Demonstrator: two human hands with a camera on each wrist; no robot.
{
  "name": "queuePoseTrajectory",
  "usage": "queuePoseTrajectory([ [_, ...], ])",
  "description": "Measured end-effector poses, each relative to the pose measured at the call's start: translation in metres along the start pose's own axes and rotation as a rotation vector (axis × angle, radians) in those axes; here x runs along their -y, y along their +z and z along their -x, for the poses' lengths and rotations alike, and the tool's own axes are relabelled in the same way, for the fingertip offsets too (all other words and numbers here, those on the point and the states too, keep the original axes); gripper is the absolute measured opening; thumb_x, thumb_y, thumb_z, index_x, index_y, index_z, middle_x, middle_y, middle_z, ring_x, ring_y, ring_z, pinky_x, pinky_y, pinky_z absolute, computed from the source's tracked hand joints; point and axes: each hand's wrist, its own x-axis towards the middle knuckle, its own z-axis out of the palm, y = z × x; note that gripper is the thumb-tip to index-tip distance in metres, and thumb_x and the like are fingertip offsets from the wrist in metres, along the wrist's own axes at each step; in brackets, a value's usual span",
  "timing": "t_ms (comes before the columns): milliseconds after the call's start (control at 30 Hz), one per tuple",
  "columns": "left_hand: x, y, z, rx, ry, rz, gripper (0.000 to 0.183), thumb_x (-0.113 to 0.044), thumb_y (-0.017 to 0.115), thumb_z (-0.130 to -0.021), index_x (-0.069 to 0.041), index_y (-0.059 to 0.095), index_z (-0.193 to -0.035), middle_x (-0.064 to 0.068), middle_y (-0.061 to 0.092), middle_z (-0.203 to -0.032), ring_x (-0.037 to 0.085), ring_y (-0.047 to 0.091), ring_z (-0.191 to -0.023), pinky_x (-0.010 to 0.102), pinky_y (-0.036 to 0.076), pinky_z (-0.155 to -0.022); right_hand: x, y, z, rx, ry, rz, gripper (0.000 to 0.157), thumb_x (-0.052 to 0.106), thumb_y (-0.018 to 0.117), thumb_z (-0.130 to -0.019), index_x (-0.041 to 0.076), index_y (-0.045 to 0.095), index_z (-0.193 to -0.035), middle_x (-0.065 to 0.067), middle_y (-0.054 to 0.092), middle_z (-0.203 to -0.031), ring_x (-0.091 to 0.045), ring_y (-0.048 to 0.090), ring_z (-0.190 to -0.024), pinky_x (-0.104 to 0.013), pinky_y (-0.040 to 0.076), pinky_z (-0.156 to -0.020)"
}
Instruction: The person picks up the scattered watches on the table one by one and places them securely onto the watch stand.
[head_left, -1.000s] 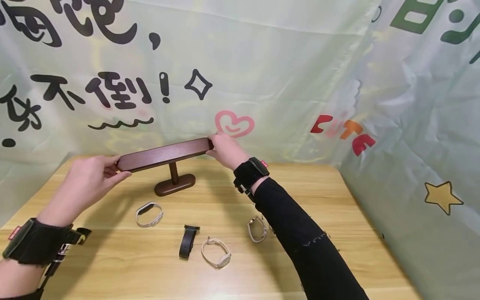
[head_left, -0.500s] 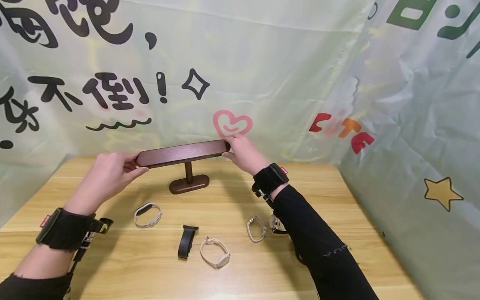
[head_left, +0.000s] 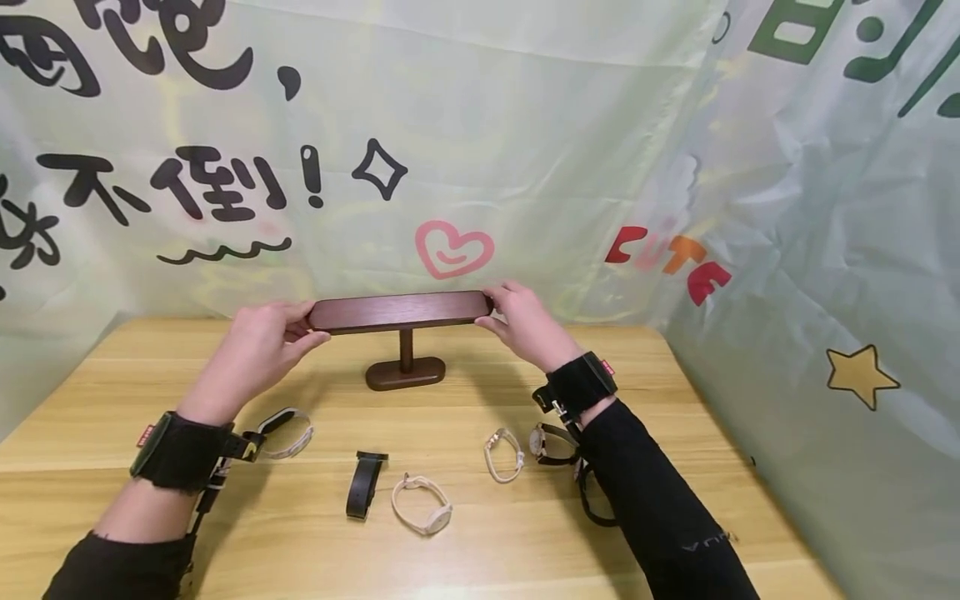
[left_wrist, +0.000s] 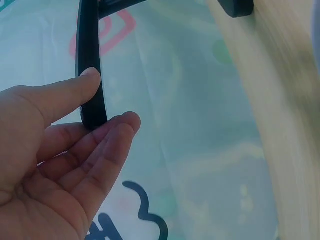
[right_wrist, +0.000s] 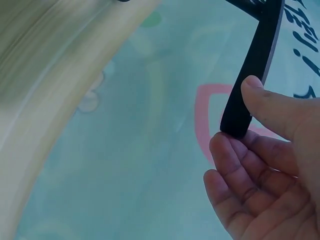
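Observation:
A dark brown wooden T-shaped display stand (head_left: 397, 312) is upright at the back of the table, its long bar nearly level above an oval base. My left hand (head_left: 258, 350) grips the bar's left end between thumb and fingers. At the right end, my right hand (head_left: 528, 327) pinches the bar the same way. The left wrist view shows the thumb across the bar (left_wrist: 90, 50) and fingers under its tip. In the right wrist view the thumb presses one side of the bar (right_wrist: 257, 55), with fingers curled at its end.
In front of the stand lie a white band with a black face (head_left: 276, 419), a black strap (head_left: 363, 487), a white watch (head_left: 437, 518) and a pale bracelet (head_left: 519, 461). A dark-strapped watch (head_left: 537, 440) and black band (head_left: 596, 518) lie by the right forearm. Printed cloth (head_left: 525, 167) hangs behind.
Both hands have moved the stand to the right and turned its bar from slanted to nearly level in view. The watch and black band by the right sleeve have come into sight.

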Motion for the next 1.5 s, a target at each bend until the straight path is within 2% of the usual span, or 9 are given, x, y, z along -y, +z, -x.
queuePoseTrajectory([
  [167, -0.009, 0.008, -0.006, 0.009, 0.019, -0.001, 0.051, -0.016, 0.08, -0.099, 0.012, 0.065, -0.138, 0.024, 0.079, -0.1, 0.033, 0.079, -0.084, 0.052, 0.065, -0.078, -0.009, -0.005, 0.018, -0.032, 0.025, -0.039, 0.044, 0.023, 0.074, -0.104, -0.003, 0.066, -0.138, -0.018, 0.065, -0.111, -0.031, 0.061, -0.1, -0.043, 0.056, -0.09],
  [533, -0.021, 0.025, -0.01, -0.009, 0.072, -0.004, 0.054, -0.017, 0.078, -0.1, 0.012, 0.062, -0.142, 0.022, 0.077, -0.1, 0.035, 0.078, -0.087, 0.054, 0.063, -0.082, -0.022, -0.009, 0.046, -0.088, 0.052, -0.051, 0.035, 0.024, 0.073, -0.104, 0.001, 0.068, -0.13, -0.015, 0.061, -0.106, -0.029, 0.057, -0.097, -0.041, 0.051, -0.085],
  [833, -0.027, 0.037, -0.01, -0.039, 0.097, 0.009, 0.054, -0.017, 0.076, -0.101, 0.011, 0.06, -0.144, 0.025, 0.075, -0.107, 0.036, 0.076, -0.091, 0.052, 0.063, -0.079, -0.027, -0.012, 0.064, -0.13, 0.075, -0.064, 0.042, 0.024, 0.076, -0.102, -0.001, 0.067, -0.136, -0.016, 0.065, -0.109, -0.031, 0.062, -0.103, -0.044, 0.054, -0.09],
  [1067, -0.03, 0.041, -0.01, -0.054, 0.096, -0.001, 0.053, -0.016, 0.076, -0.101, 0.01, 0.06, -0.145, 0.024, 0.075, -0.108, 0.033, 0.077, -0.089, 0.049, 0.064, -0.075, -0.029, -0.013, 0.069, -0.146, 0.076, -0.051, 0.047, 0.024, 0.077, -0.101, -0.003, 0.067, -0.138, -0.016, 0.065, -0.108, -0.032, 0.065, -0.102, -0.045, 0.057, -0.089],
  [1500, -0.026, 0.046, -0.011, -0.048, 0.095, 0.035, 0.054, -0.015, 0.076, -0.101, 0.01, 0.059, -0.146, 0.022, 0.075, -0.108, 0.037, 0.078, -0.094, 0.052, 0.065, -0.082, -0.033, -0.016, 0.071, -0.128, 0.092, -0.055, 0.044, 0.025, 0.078, -0.101, -0.001, 0.068, -0.136, -0.016, 0.067, -0.11, -0.032, 0.066, -0.105, -0.047, 0.059, -0.092],
])
